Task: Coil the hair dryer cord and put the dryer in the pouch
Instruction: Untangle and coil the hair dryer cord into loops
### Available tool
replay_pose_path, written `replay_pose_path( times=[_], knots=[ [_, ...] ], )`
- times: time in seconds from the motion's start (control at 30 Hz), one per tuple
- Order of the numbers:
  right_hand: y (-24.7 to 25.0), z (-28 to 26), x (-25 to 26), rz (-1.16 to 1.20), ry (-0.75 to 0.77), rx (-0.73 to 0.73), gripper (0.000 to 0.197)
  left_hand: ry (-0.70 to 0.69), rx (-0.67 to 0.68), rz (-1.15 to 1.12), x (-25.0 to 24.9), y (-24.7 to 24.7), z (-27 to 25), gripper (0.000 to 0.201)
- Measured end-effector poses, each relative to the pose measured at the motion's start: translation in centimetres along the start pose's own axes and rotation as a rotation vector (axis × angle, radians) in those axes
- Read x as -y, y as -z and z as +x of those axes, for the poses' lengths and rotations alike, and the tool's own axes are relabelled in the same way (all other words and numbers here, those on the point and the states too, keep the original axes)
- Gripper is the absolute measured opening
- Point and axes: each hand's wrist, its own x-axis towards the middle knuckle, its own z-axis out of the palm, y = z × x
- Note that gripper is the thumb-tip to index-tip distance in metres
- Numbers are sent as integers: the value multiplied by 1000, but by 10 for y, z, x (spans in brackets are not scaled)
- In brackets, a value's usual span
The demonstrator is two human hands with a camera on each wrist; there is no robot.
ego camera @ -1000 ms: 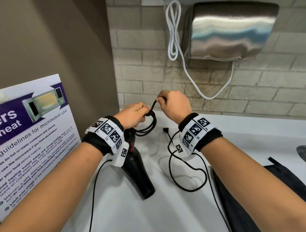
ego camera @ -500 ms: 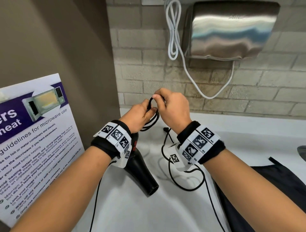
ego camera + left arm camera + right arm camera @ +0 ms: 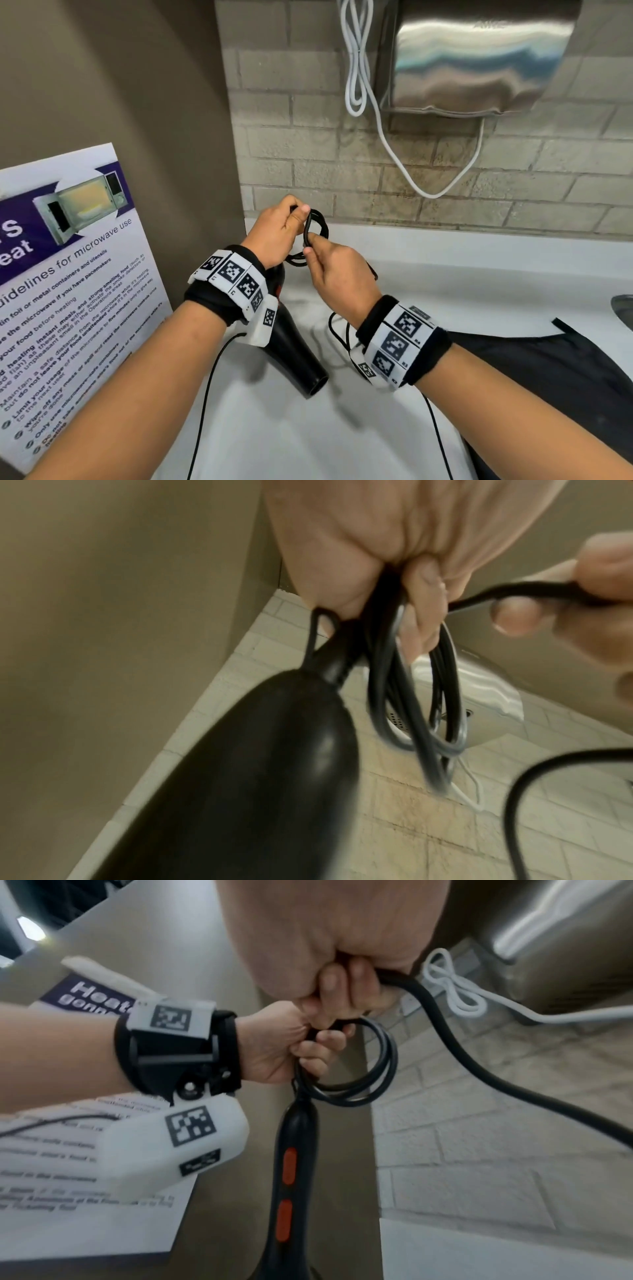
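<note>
Both hands now higher. Left hand [image 3: 274, 233] grips glossy black cord [image 3: 317, 226] loops; right hand [image 3: 337, 270] pinches strand; dryer [image 3: 291, 353] dangles.

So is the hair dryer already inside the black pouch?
No, the hair dryer hangs above the white counter from the left hand, while the black pouch lies flat to its right.

1. Head cam: high, looks fwd/down over both wrists at counter [image 3: 445, 270] + brick wall.
2. L wrist cam: v. close, looks up along palm.
3. R wrist cam: close, faces left.
4. All share cord coil [image 3: 317, 228] [image 3: 411, 696] [image 3: 356, 1066].
</note>
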Motion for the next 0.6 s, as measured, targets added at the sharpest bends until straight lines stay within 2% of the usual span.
replay_pose_path(
  times=[0.1,0.23,0.33,0.5,0.6],
  knots=[
    [-1,3,2,-71,20,28,27,-16,-9,43,-3,-1,0,20],
    [-9,1,0,-116,29,34,28,55,48,-76,-1,4,-2,25],
    [-11,-3,-2,-118,35,50,27,29,75,74,1,6,-4,18],
    [7,-3,-9,-23,40,142,26,-10,-17,153,-1,-1,-4,17],
    [9,-4,-12,-43,23,122,25,-11,-53,169,-4,-10,-2,15]
  ],
)
